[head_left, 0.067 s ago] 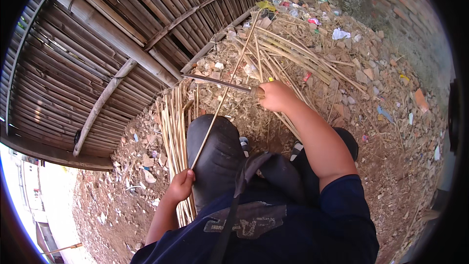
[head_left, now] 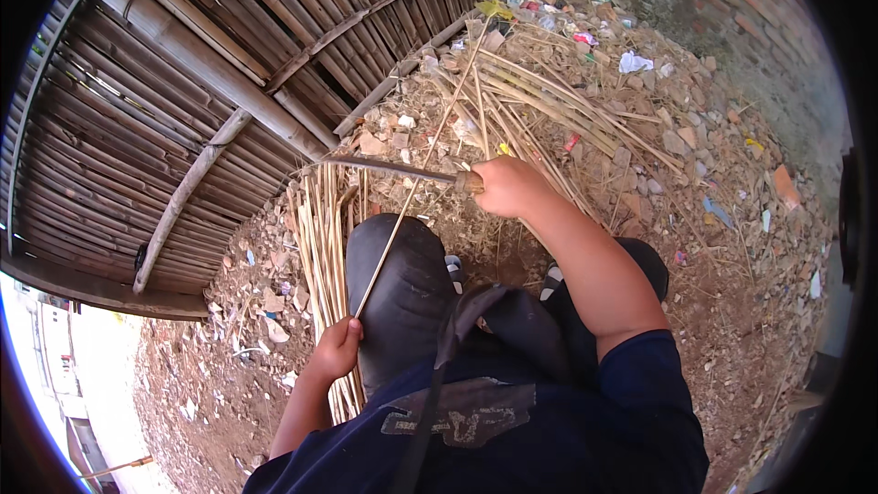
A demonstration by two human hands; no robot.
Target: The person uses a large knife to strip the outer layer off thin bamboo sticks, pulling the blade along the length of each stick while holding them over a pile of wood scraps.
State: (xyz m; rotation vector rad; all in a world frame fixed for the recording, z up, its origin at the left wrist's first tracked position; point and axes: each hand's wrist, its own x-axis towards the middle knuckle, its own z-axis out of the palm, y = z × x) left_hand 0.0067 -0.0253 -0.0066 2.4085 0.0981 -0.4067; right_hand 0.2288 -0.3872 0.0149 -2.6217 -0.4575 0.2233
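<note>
My left hand (head_left: 338,348) is closed round the near end of a long thin cane stick (head_left: 391,240), beside my left knee. The stick slants away from me across that knee to the far ground. In my right hand (head_left: 512,187) is the wooden handle of a long-bladed knife (head_left: 389,167). Its blade points left and crosses the stick, seemingly against it. To the left of my leg lies a bundle of similar sticks (head_left: 315,247). More loose canes (head_left: 558,101) are spread on the ground ahead, beyond my right hand.
A wall of bamboo poles (head_left: 210,64) rises at the left, and a brick wall (head_left: 722,0) at the far right. Stones, broken brick and litter such as a white crumpled scrap (head_left: 634,62) cover the ground. My knees (head_left: 393,265) are bent under my arms.
My right hand has drawn the knife slightly nearer and to the left along the stick. My left hand keeps its hold on the stick's near end.
</note>
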